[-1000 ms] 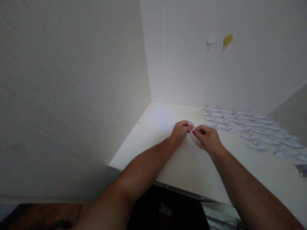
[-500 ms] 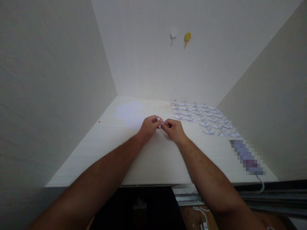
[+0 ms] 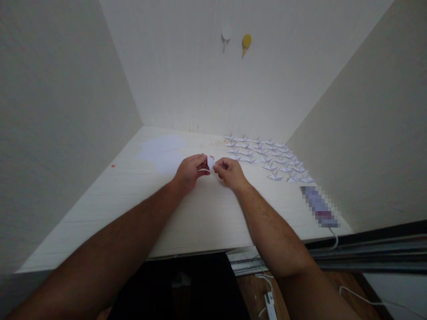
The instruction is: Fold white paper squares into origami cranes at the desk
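A small folded piece of white paper is held up between my two hands, a little above the table. My left hand grips its left side, thumb and fingers around the edge. On the other side, my right hand pinches the paper's right edge between thumb and curled fingers. The exact folds are too small to make out. To the right and behind, several white paper cranes stand in rows on the white table.
White paper sheets lie at the back left. A blurred-out phone-like object with a cable rests at the right. A small red spot marks the left edge. Walls enclose three sides; a white hook and a yellow hook hang behind.
The paper between my hands has been turned and shows a broader white face. My left fingers have loosened and spread a little. The whole view has shifted to the right.
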The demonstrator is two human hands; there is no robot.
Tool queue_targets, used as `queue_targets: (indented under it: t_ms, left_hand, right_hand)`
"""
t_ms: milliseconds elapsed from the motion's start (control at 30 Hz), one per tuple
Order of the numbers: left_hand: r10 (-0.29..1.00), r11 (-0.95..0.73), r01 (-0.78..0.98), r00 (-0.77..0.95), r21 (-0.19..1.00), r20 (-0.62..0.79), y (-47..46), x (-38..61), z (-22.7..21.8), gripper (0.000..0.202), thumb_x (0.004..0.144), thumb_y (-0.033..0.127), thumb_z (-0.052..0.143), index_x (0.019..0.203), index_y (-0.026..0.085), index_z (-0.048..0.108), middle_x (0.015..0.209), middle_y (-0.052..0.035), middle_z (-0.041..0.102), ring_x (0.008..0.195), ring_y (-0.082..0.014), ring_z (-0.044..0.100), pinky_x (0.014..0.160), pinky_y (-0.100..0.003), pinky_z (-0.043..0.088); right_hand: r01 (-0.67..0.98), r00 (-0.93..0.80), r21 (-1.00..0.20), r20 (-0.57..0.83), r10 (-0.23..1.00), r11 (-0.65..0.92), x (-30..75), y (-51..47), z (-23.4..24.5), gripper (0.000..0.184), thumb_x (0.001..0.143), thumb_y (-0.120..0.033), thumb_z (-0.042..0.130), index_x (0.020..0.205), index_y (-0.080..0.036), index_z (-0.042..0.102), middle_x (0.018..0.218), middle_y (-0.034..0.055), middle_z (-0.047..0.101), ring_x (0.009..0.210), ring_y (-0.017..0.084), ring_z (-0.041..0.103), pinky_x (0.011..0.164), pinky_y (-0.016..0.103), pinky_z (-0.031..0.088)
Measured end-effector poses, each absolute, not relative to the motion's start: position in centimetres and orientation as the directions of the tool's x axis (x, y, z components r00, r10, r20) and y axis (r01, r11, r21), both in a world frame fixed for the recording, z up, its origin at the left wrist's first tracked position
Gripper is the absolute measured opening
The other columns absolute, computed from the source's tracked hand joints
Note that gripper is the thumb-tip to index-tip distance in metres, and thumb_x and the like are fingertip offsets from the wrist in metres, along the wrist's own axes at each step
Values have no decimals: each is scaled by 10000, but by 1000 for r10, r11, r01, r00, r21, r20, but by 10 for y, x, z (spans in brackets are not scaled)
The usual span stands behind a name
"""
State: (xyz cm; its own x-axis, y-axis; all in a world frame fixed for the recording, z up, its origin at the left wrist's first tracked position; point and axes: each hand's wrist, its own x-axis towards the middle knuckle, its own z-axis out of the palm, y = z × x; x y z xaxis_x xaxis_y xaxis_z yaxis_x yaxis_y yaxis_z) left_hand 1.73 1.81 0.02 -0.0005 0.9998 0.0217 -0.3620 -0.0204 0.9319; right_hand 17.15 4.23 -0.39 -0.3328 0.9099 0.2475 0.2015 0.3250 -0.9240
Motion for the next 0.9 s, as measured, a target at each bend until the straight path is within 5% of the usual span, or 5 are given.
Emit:
queue_targets:
  t_ms: [300,600,900]
  left_hand:
    - [978,-176,-222,-149,959,145,19,20,-5,251,596,272,775,790,143,681,710,-17,656,642,-123,596,636,-269,505]
    - [970,-237,-177,-101,955,222,18,18,-5,287,599,331,806,757,151,647,688,-17,673,614,-137,627,656,-301,529]
    - [970,-238,-161,-85,958,227,18,16,-4,293,619,362,801,734,142,646,678,-33,684,645,-156,641,688,-320,525]
  right_hand:
    - [188,-157,-920,317,935,344,167,46,-10,181,701,-322,665,745,-195,543,548,-59,545,461,86,492,454,202,383]
    - [-37,-261,-970,240,935,239,167,41,0,247,665,-372,726,742,-178,593,639,9,662,594,139,632,489,233,485]
    - [-94,-288,-969,246,926,228,168,43,-2,302,619,-407,771,734,-174,617,651,6,672,583,127,619,488,228,477]
